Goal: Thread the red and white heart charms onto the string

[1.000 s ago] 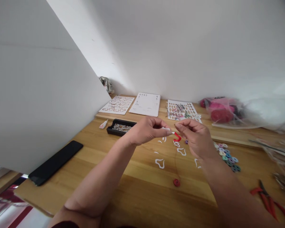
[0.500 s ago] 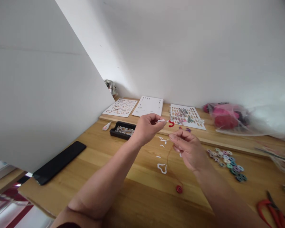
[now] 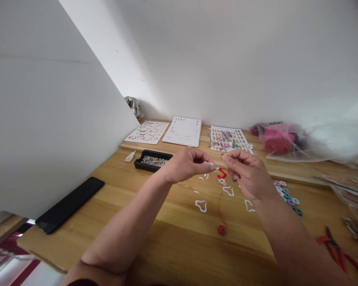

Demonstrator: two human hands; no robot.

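Observation:
My left hand (image 3: pixel 188 163) pinches a small white piece (image 3: pixel 209 163), from whose right end a curved red thread-wrapped part (image 3: pixel 222 173) sticks out. Just to the right, my right hand (image 3: pixel 245 171) has thumb and forefinger pressed together on a thin red thread. That thread runs down to a red spool (image 3: pixel 222 229) lying on the table. White cut-out shapes lie below the hands, among them one curved outline (image 3: pixel 201 205) and another (image 3: pixel 228 191). The fingertips hide part of the white piece.
A black tray (image 3: pixel 149 160) of beads and a small glue bottle (image 3: pixel 130 156) stand left of the hands. A black phone-like slab (image 3: pixel 70 204) lies far left. Patterned sheets (image 3: pixel 181 131) lie behind. Thread spools (image 3: pixel 290 201) and red-handled pliers (image 3: pixel 335 250) are at right.
My right hand has moved up and right, close beside the red part. My left hand has shifted slightly down and right with its piece. More white cut-outs now show below the hands.

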